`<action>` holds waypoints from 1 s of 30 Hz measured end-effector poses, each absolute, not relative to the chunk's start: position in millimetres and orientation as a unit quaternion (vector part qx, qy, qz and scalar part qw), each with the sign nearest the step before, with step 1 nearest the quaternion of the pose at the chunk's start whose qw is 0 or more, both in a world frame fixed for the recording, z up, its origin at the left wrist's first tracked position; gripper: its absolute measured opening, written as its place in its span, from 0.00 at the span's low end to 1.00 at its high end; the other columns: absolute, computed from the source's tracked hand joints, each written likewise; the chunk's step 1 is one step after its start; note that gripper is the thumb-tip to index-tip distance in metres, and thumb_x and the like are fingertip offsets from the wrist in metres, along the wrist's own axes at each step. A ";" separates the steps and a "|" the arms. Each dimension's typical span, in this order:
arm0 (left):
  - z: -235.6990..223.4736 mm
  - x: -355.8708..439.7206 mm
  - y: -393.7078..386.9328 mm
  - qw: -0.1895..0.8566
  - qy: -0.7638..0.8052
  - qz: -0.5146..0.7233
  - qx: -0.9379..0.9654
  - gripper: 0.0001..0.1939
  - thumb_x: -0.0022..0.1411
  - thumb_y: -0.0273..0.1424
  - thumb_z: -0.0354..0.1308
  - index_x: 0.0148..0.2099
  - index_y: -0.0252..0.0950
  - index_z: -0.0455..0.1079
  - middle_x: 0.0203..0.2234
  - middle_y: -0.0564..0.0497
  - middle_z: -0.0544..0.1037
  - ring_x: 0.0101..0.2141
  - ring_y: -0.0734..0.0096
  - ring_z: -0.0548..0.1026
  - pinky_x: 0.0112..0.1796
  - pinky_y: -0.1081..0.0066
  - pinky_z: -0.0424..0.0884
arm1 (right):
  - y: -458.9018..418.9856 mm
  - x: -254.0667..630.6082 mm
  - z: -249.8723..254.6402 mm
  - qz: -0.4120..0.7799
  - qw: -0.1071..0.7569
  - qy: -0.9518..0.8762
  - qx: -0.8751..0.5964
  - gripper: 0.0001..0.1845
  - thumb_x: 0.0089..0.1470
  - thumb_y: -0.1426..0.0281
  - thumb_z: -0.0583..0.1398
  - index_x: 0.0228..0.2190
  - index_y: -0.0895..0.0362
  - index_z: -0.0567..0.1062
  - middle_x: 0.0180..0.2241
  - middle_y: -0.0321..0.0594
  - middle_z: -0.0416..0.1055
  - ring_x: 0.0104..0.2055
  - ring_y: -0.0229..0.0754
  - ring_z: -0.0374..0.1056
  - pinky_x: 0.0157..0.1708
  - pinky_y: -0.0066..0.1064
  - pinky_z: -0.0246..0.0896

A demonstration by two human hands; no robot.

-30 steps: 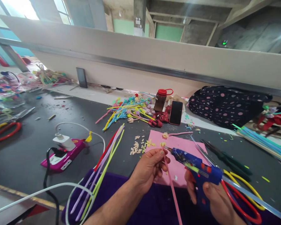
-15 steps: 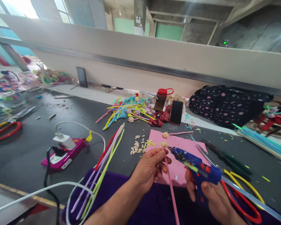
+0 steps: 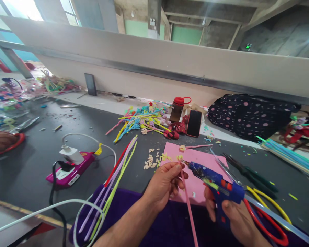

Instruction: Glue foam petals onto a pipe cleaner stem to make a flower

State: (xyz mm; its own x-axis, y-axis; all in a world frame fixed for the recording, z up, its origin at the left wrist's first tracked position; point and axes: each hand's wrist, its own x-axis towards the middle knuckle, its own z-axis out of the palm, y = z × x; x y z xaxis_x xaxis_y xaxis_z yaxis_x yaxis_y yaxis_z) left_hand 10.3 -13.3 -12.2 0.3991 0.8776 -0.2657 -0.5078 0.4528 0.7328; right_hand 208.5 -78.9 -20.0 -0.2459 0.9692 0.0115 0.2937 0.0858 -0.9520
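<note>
My left hand pinches the top end of a pink pipe cleaner, which runs down toward me. My right hand grips the handle of a blue glue gun. The gun's nozzle points left and sits right at the pipe cleaner's tip, by my left fingertips. Both hands hover over a pink sheet lying on the dark table. A small yellow-white flower piece lies on the sheet just above the nozzle.
Loose pipe cleaners lie left of my arm, beside a pink power strip with cables. Finished flowers, a red-capped bottle, a phone and a dotted bag sit behind. Scissors and pliers lie right. Another person's hand is at far left.
My hands have hardly moved; the glue gun stays at the pipe cleaner's tip. Another person's hand has come into view at the far left edge.
</note>
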 end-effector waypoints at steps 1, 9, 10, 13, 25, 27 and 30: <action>-12.0 10.3 -13.3 0.787 0.329 0.440 0.281 0.13 0.52 0.38 0.60 0.34 0.33 0.67 0.23 0.52 0.74 0.14 0.84 0.68 0.11 0.85 0.55 | -78.5 208.5 -20.2 0.464 0.365 -0.639 -0.494 0.31 0.54 0.47 0.43 0.27 0.59 0.71 0.20 0.41 0.66 0.23 0.41 0.60 0.26 0.33 0.55; -12.8 10.8 -13.2 0.781 0.330 0.440 0.296 0.12 0.53 0.37 0.59 0.32 0.32 0.67 0.23 0.51 0.74 0.15 0.84 0.67 0.12 0.85 0.55 | -81.7 213.4 -29.5 0.480 0.361 -0.639 -0.481 0.29 0.54 0.48 0.44 0.31 0.58 0.71 0.21 0.43 0.68 0.24 0.42 0.64 0.28 0.35 0.60; -13.3 11.0 -13.1 0.780 0.333 0.440 0.296 0.12 0.53 0.37 0.59 0.32 0.32 0.67 0.23 0.51 0.74 0.15 0.84 0.67 0.12 0.85 0.55 | -81.8 215.3 -30.1 0.482 0.365 -0.639 -0.475 0.29 0.53 0.48 0.45 0.33 0.58 0.71 0.22 0.43 0.69 0.24 0.43 0.64 0.28 0.36 0.61; -15.6 10.6 -11.9 0.777 0.338 0.443 0.292 0.12 0.53 0.37 0.58 0.34 0.32 0.68 0.23 0.51 0.73 0.15 0.85 0.67 0.12 0.85 0.55 | -79.8 219.6 -27.2 0.464 0.387 -0.651 -0.459 0.27 0.50 0.47 0.50 0.36 0.55 0.71 0.21 0.43 0.68 0.24 0.44 0.64 0.26 0.37 0.63; -1.8 -11.1 2.5 0.793 0.292 0.499 0.194 0.07 0.53 0.31 0.58 0.34 0.33 0.66 0.17 0.58 0.66 0.13 0.86 0.58 0.12 0.84 0.50 | -61.1 207.2 -2.3 0.140 0.278 -0.786 -0.534 0.09 0.49 0.67 0.57 0.34 0.55 0.65 0.29 0.38 0.63 0.26 0.39 0.60 0.25 0.30 0.55; 0.4 -13.7 2.9 0.796 0.276 0.502 0.195 0.07 0.53 0.31 0.57 0.34 0.33 0.66 0.17 0.58 0.66 0.13 0.86 0.58 0.13 0.83 0.50 | -58.4 207.2 -5.9 0.093 0.216 -0.800 -0.552 0.13 0.49 0.66 0.57 0.38 0.56 0.65 0.33 0.40 0.65 0.30 0.41 0.63 0.28 0.31 0.57; 1.2 -15.3 2.4 0.796 0.269 0.502 0.205 0.07 0.53 0.31 0.57 0.35 0.32 0.66 0.17 0.57 0.66 0.14 0.86 0.58 0.13 0.83 0.50 | -57.2 207.0 -12.2 0.054 0.140 -0.816 -0.558 0.16 0.50 0.63 0.56 0.41 0.56 0.65 0.37 0.43 0.66 0.34 0.44 0.66 0.30 0.33 0.59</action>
